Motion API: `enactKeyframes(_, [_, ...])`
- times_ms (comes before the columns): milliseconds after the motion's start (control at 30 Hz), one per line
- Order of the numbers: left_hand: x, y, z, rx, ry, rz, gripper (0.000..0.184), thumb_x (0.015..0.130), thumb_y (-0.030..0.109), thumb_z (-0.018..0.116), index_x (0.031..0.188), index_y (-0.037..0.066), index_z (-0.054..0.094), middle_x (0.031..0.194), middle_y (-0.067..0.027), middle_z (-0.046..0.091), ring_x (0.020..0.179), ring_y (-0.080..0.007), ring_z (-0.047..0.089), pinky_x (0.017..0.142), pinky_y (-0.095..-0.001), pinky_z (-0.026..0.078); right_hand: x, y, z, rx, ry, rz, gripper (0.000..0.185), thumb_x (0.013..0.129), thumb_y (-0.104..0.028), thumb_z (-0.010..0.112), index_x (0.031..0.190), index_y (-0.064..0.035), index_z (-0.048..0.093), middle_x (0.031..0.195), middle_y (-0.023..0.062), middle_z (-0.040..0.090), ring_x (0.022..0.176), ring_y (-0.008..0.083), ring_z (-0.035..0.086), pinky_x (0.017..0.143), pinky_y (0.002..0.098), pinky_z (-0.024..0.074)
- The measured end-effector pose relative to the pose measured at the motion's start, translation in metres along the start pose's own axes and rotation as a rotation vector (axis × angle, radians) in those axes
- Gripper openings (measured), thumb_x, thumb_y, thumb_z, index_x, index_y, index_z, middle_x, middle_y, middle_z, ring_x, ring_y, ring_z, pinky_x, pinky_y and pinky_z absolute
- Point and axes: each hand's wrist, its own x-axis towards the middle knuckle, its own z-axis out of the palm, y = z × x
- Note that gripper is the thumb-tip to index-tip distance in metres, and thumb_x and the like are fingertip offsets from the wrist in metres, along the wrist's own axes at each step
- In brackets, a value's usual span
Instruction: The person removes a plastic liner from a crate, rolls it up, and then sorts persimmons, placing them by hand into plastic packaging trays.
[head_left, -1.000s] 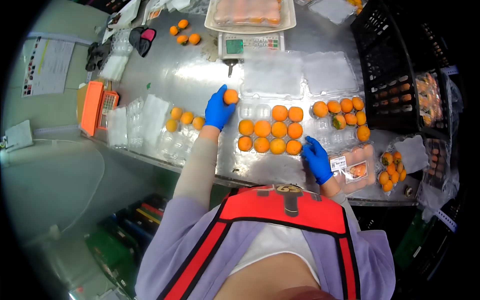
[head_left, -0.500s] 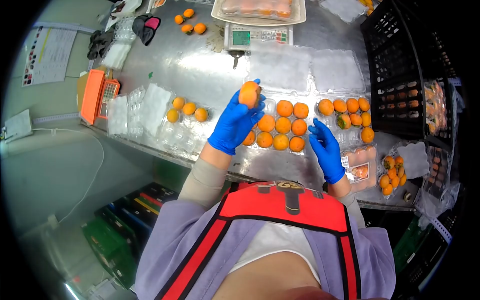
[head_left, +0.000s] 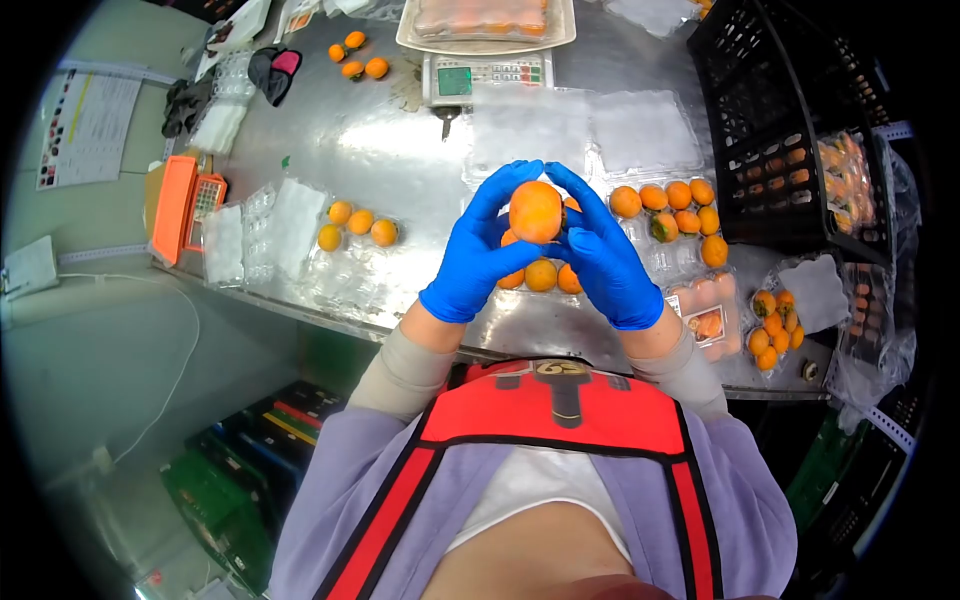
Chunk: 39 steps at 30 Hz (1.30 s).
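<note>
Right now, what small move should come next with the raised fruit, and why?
Probably a slight turn of the raised fruit, to check its hidden side: the left hand and right hand are cupped about it, and only part of its skin shows.

Blue gloves [head_left: 470, 262], red-and-black apron [head_left: 550, 415]

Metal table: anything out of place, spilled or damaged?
Four loose orange fruits lie unpacked on the metal table, left of the scale; a brownish smudge shows beside them. No clear damage visible.
</note>
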Motion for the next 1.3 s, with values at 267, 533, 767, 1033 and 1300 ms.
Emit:
enactKeyframes(267, [-0.007, -0.001, 0.0, 0.167, -0.059, 0.022, 0.08, 0.072, 0.012, 0.072, 0.141, 0.012, 0.031, 0.148, -0.0071, 0.026, 0.134, -0.0263, 0.028, 0.108, -0.0431, 0.028, 0.0, 0.002, 0.009, -0.245, 0.081, -0.145, 0.074, 0.08, -0.003, 0.064, 0.142, -0.0055, 0.024, 0.117, 0.012, 0.052, 0.108, 0.0196, 0.053, 0.094, 0.0327, 0.0423])
enactKeyframes(533, [-0.004, -0.005, -0.01, -0.052, -0.034, -0.058, 0.071, 0.079, 0.016, 0.064, 0.142, 0.009, 0.031, 0.14, -0.0098, 0.037, 0.121, -0.0238, 0.045, 0.102, -0.0388, 0.036, -0.003, 0.012, 0.008, -0.612, 0.149, -0.431, 0.08, 0.076, -0.004, 0.07, 0.142, -0.0028, 0.025, 0.119, 0.0103, 0.052, 0.109, 0.0198, 0.053, 0.095, 0.0333, 0.0425])
enactKeyframes(767, [-0.003, -0.007, -0.005, -0.122, -0.056, -0.095, 0.07, 0.079, 0.017, 0.063, 0.141, 0.008, 0.032, 0.127, -0.0116, 0.048, 0.111, -0.0223, 0.053, 0.097, -0.0337, 0.042, -0.002, 0.017, 0.007, -0.929, 0.214, -0.619, 0.081, 0.071, -0.005, 0.075, 0.139, -0.0014, 0.031, 0.126, 0.0151, 0.05, 0.11, 0.0243, 0.054, 0.095, 0.0344, 0.0422])
enactKeyframes(1033, [-0.004, 0.005, 0.0, -0.142, -0.071, -0.084, 0.078, 0.076, 0.012, 0.067, 0.142, 0.009, 0.028, 0.119, -0.0111, 0.053, 0.112, -0.0222, 0.052, 0.098, -0.0357, 0.042, 0.0, 0.013, 0.006, -1.187, 0.131, -0.795, 0.079, 0.07, -0.009, 0.075, 0.136, -0.0022, 0.034, 0.127, 0.0163, 0.05, 0.113, 0.0277, 0.051, 0.094, 0.036, 0.0411])
enactKeyframes(1300, [-0.008, -0.001, -0.001, 0.397, 0.005, 0.293, 0.088, 0.071, 0.014, 0.077, 0.142, 0.002, 0.026, 0.132, -0.0135, 0.046, 0.115, -0.0212, 0.05, 0.102, -0.0366, 0.036, -0.004, 0.015, -0.004, -0.26, 0.068, -0.171, 0.08, 0.084, -0.029, 0.062, 0.145, -0.0052, 0.017, 0.132, 0.0175, 0.045, 0.121, 0.027, 0.046, 0.1, 0.036, 0.0382])
